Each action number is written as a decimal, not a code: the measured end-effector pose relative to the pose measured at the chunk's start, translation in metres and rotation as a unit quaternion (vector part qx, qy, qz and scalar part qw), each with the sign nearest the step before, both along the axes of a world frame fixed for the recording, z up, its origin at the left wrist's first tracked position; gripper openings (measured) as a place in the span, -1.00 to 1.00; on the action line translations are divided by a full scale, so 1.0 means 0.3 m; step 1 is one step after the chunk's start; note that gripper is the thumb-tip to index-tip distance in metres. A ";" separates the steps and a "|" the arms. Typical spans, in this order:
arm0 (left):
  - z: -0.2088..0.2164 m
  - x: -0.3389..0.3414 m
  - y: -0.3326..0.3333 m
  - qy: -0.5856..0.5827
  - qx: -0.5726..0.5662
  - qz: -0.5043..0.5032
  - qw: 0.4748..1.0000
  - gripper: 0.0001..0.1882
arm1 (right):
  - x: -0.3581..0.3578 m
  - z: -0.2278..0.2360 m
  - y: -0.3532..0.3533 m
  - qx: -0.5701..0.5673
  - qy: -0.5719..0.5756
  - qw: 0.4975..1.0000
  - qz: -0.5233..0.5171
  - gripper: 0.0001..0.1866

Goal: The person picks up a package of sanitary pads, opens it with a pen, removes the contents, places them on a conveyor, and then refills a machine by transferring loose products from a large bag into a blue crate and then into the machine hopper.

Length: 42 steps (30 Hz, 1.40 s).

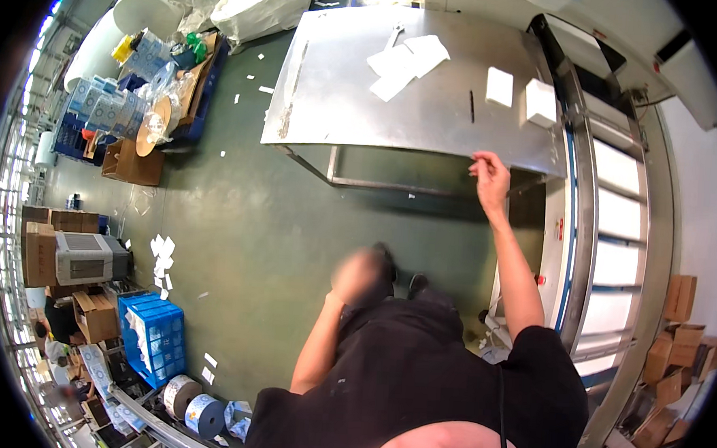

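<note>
My right hand [490, 182] is raised at the front edge of the metal table [365, 103], its fingers loosely bent and apart, with nothing visible in them. Low in front of my body is my left hand [358, 278], so blurred that its fingers do not show. On the tabletop, a thin black pen [472, 106] lies just beyond the right hand. Beside it are a white stack of paper [499, 87] and a taller white block [541, 104]. Farther back, several loose white sheets [407, 64] lie by a wrench [395, 35].
A machine with a metal frame and rollers [584, 195] runs along my right. At left are a blue crate [151, 335], printed rolls [204, 415], cardboard boxes [133, 162] and a loaded pallet [207, 94]. Paper scraps [162, 254] litter the green floor [244, 242].
</note>
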<state>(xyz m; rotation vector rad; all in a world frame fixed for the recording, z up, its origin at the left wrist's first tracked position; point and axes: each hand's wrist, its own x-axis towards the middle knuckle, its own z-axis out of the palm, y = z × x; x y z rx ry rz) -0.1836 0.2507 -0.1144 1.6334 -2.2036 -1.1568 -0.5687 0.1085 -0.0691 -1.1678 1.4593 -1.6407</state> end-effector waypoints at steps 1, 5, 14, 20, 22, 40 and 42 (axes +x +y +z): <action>-0.014 0.004 -0.038 0.042 0.022 0.035 0.998 -0.55 | 0.057 -0.002 -0.102 0.002 0.011 1.000 0.023 -0.85; -0.145 0.040 -0.235 0.121 0.109 0.082 0.983 -0.52 | 0.245 -0.101 -0.396 0.046 0.060 0.993 0.096 -0.84; -0.041 0.194 -0.660 0.053 0.035 0.211 0.975 -0.53 | 0.326 -0.278 -0.932 0.090 0.309 0.919 0.228 -0.46; 0.002 0.180 -0.742 0.105 0.050 0.415 0.902 -0.59 | 0.198 -0.247 -1.416 0.145 0.594 0.771 0.176 0.13; -0.056 0.134 -0.728 0.149 0.054 0.461 0.873 -0.59 | 0.161 -0.225 -1.559 0.207 0.608 0.749 0.166 0.22; 0.058 -0.265 -1.147 0.147 0.068 0.333 0.929 -0.59 | 0.008 -0.418 -1.435 0.075 0.248 0.962 0.080 -0.60; 0.104 -0.284 -1.212 0.145 0.028 0.308 0.940 -0.58 | 0.015 -0.417 -1.448 0.098 -0.026 0.992 0.075 -0.65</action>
